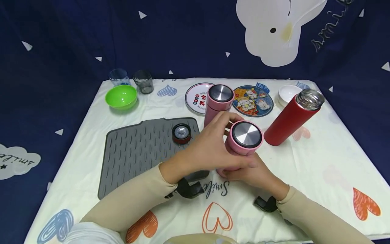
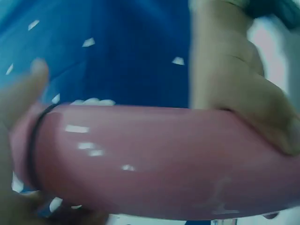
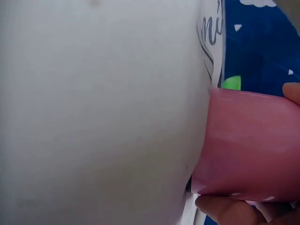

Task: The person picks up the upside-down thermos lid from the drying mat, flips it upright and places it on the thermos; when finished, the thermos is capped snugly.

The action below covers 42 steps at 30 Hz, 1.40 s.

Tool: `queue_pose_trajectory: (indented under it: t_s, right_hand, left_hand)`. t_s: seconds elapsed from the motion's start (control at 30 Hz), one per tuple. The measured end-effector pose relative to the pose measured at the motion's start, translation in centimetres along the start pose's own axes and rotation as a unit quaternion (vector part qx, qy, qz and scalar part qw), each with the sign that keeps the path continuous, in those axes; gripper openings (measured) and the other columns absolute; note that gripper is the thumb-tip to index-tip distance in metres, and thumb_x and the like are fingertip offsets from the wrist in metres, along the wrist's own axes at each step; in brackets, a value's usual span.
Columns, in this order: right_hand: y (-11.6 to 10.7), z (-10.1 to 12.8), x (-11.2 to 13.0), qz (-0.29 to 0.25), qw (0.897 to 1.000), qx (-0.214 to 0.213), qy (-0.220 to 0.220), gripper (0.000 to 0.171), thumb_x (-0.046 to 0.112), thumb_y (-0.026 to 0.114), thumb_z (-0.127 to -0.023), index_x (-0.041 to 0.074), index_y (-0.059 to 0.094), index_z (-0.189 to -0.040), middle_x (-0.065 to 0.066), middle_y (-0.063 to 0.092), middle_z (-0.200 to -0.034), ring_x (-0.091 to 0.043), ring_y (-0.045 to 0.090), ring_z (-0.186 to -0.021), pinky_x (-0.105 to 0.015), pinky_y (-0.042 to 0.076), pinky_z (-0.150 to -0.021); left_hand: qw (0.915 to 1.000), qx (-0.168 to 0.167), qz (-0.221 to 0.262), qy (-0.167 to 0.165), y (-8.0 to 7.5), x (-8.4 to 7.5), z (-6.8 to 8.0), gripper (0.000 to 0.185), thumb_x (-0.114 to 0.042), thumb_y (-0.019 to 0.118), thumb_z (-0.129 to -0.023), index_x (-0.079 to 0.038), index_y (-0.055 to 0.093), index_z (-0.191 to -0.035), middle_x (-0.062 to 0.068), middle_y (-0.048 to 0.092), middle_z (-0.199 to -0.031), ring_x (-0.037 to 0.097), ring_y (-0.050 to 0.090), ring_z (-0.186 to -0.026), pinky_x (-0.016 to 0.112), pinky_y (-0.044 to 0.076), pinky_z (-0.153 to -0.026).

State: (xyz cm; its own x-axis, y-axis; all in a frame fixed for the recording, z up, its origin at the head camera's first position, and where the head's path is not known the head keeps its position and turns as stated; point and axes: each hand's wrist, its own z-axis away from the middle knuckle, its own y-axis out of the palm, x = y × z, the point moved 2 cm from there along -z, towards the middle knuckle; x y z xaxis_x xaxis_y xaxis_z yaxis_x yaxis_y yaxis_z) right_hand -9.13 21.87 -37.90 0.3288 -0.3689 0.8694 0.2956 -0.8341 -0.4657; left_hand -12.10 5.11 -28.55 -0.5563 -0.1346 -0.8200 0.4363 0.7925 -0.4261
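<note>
Holding: pink steel-lidded flask [image 1: 242, 144], upright on table [image 1: 320, 159]; left hand [image 1: 210, 147] wrapped round upper body, right hand [image 1: 253, 174] curled round base.
Risk: glossy wall slipping; toppling against red flask [image 1: 289, 118].

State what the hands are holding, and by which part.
Both grip the near pink cylindrical flask with a steel-topped lid: the left hand round its upper body, the right hand round its base.

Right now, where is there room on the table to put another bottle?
The front right cloth, below the red steel flask, is bare, as is most of the grey ribbed mat. The back row of plates, bowls and cups is crowded.
</note>
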Motion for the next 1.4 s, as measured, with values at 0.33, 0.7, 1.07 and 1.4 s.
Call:
queue_pose_trajectory:
  t_s: [0.33, 0.7, 1.07, 1.4]
  right_hand:
    - [-0.3, -0.1, -0.6, -0.011, 1.0, 0.018, 0.014, 0.065, 0.012, 0.092, -0.065, 0.015, 0.056, -0.118, 0.003, 0.061, -0.107, -0.017, 0.058, -0.098, -0.027, 0.045, -0.089]
    - [-0.9, -0.4, 2.1, 0.007, 1.0, 0.007, 0.015, 0.076, 0.003, 0.092, -0.061, 0.005, 0.049, -0.124, 0.0, 0.056, -0.115, -0.016, 0.053, -0.104, -0.023, 0.043, -0.092]
    - [-1.3, 0.3, 1.7, -0.021, 1.0, 0.003, 0.011, 0.055, -0.001, 0.089, -0.064, 0.007, 0.059, -0.109, 0.0, 0.063, -0.097, -0.016, 0.059, -0.09, -0.025, 0.047, -0.083]
    - [-5.1, -2.3, -3.3, -0.009, 0.983, -0.118, 0.137, 0.053, 0.013, 0.084, -0.077, 0.003, 0.057, -0.122, -0.011, 0.061, -0.111, -0.021, 0.054, -0.099, -0.026, 0.045, -0.087]
  left_hand:
    - [0.995, 0.046, 0.089, -0.006, 0.0, 1.3, -0.5, 0.083, -0.019, 0.091, -0.069, -0.012, 0.049, -0.139, -0.006, 0.059, -0.126, 0.008, 0.056, -0.111, 0.026, 0.044, -0.096]
    - [0.9853, 0.072, 0.155, -0.002, -0.3, 2.0, -1.6, 0.076, -0.008, 0.09, -0.067, -0.005, 0.056, -0.135, -0.004, 0.067, -0.116, 0.01, 0.059, -0.109, 0.029, 0.045, -0.097]
    - [0.9932, 0.09, 0.071, -0.024, -1.3, 0.9, 1.3, 0.091, -0.024, 0.086, -0.076, -0.017, 0.033, -0.151, -0.005, 0.051, -0.136, 0.008, 0.052, -0.121, 0.032, 0.042, -0.102]
    - [0.9786, 0.165, -0.074, -0.098, -8.7, 6.1, 5.7, 0.05, -0.025, 0.079, -0.085, -0.013, 0.06, -0.13, -0.004, 0.066, -0.102, 0.011, 0.063, -0.089, 0.032, 0.052, -0.077]
